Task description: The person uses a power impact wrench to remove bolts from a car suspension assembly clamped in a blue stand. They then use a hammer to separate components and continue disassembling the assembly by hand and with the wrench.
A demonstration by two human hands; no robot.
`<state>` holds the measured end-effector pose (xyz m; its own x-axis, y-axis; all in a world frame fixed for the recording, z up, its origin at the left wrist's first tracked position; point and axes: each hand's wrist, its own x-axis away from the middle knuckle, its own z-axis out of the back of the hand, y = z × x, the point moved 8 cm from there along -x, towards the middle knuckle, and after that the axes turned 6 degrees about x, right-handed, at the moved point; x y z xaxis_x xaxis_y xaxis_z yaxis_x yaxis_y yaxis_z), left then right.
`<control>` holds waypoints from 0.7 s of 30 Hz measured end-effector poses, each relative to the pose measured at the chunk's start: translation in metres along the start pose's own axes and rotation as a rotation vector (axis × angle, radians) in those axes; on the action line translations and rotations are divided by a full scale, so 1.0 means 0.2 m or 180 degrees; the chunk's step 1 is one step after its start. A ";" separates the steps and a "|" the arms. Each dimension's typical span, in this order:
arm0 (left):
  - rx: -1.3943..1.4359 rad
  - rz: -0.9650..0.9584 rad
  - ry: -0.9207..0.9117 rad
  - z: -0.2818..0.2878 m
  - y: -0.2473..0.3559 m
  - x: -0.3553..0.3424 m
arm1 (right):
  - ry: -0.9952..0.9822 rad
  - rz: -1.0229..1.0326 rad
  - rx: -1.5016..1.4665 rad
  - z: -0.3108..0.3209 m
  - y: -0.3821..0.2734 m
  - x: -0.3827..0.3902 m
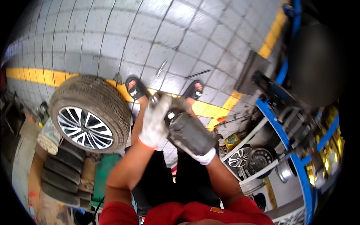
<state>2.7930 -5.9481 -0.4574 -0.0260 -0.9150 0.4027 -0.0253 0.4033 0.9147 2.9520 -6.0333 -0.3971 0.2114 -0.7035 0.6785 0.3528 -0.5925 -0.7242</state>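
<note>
A bulky black tool [193,133], rounded and shaped like an impact wrench, is held in front of my legs, tilted with its front end away to the left. My right hand [200,154], in a white glove, grips it from underneath; the tool hides most of the fingers. My left hand [155,122], in a white glove with an orange cuff edge, is closed at the tool's front. A shiny metal piece like a socket [153,98] sticks out past its fingers. Motion blurs the left fingertips, and whether the metal piece joins the tool cannot be made out.
To the left stands a tyre on a silver spoked wheel [84,127], with a stack of tyres [62,174] behind. A metal tool [161,68] and black bar [198,74] lie on tiles beyond my feet. At right, a blue-framed rack [275,122] holds rims [258,161].
</note>
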 end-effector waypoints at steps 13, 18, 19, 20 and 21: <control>0.2556 0.0983 -0.0559 -0.43 2.23 0.82 | 0.0443 0.1239 0.0666 0.43 -1.65 1.46; 0.2521 0.1097 0.0208 -0.71 2.73 0.96 | 0.1215 0.2449 0.0952 0.61 -1.92 1.91; 0.2761 0.0957 0.0149 -0.77 2.74 0.96 | 0.1743 0.2520 0.1011 0.66 -1.94 2.06; 0.2947 0.1078 -0.0230 -0.89 2.74 1.01 | 0.1362 0.1793 -0.0292 0.72 -1.79 2.09; 0.3210 0.1152 -0.0770 -0.98 2.80 1.14 | 0.1585 0.2016 0.0339 0.70 -1.72 2.23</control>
<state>2.9692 -5.9341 0.1541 -0.3890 -0.7579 0.5237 -0.7793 0.5739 0.2517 3.0528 -6.0879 0.1713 -0.0216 -0.9997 -0.0085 0.3925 -0.0006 -0.9198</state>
